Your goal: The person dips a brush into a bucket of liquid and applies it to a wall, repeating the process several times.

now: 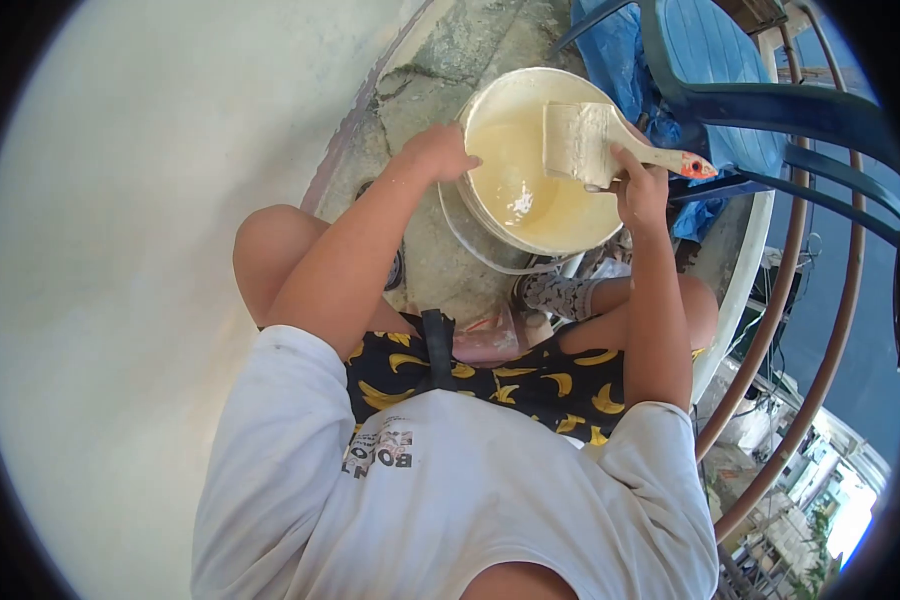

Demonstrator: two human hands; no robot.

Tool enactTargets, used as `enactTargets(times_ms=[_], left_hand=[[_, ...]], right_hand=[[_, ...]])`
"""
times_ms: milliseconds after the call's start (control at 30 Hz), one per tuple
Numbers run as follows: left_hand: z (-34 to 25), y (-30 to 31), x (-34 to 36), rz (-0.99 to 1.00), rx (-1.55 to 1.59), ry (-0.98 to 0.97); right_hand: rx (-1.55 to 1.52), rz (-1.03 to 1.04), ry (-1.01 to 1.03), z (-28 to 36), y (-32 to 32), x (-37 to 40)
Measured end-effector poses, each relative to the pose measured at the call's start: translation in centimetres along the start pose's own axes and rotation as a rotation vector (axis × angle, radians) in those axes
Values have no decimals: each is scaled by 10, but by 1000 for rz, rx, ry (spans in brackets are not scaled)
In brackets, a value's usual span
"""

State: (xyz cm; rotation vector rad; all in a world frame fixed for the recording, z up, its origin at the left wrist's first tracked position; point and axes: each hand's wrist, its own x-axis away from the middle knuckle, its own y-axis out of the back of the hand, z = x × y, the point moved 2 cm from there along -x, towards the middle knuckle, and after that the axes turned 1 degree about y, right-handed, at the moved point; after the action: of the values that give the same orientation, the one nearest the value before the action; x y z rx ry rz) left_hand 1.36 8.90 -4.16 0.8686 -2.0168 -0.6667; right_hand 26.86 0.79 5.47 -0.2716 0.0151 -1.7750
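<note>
A white bucket [590, 228] with pale yellow liquid paint [505, 165] in it stands on the floor between my bent legs. My left hand [440, 153] is closed on the bucket's left rim, with the thumb over the inner side. In my right hand [638, 183] is a wide paintbrush [582, 140], gripped near where the handle meets the head. Its head is coated in cream paint and overlaps the bucket's opening, while the red-tipped handle points right. The bucket's wire handle hangs down on the side nearest me.
A pale painted wall [120, 300] runs along my left. At the upper right stands a blue plastic chair [715, 50], with a blue sheet [610, 45] beside it. Brown railing pipes [785, 270] edge the right side, with buildings beyond and below. Cracked concrete floor [455, 50] lies behind the bucket.
</note>
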Motion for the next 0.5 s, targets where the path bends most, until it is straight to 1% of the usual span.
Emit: enactTargets(times_ms=[67,133,200,267,333,367,400,433,467,500], left_hand=[[-7,1,11,37,12,2],[-10,4,21,-14,-56,95],[-28,28,44,41,-134,102],[-33,33,56,-17,-215,110],[-37,41,66,12,-208,104],[-35,38,68,-29,-220,90],[-31,34,68,-78,-223,77],[-33,36,70,-86,-214,56],[-35,35,76,-88,-202,40],[-39,35,82,-126,-175,-30]], right_hand=[[-116,-78,83,11,-7,7],[-21,-131,209,18,-12,14],[282,-198,575,10,-18,16],[655,-127,602,-38,-15,8],[867,2,21,-55,-10,8],[840,-24,56,-62,-7,7],[645,-83,211,-73,-2,5],[443,-131,359,-79,-2,3],[452,-155,443,-74,-8,5],[458,-177,527,-69,-14,6]])
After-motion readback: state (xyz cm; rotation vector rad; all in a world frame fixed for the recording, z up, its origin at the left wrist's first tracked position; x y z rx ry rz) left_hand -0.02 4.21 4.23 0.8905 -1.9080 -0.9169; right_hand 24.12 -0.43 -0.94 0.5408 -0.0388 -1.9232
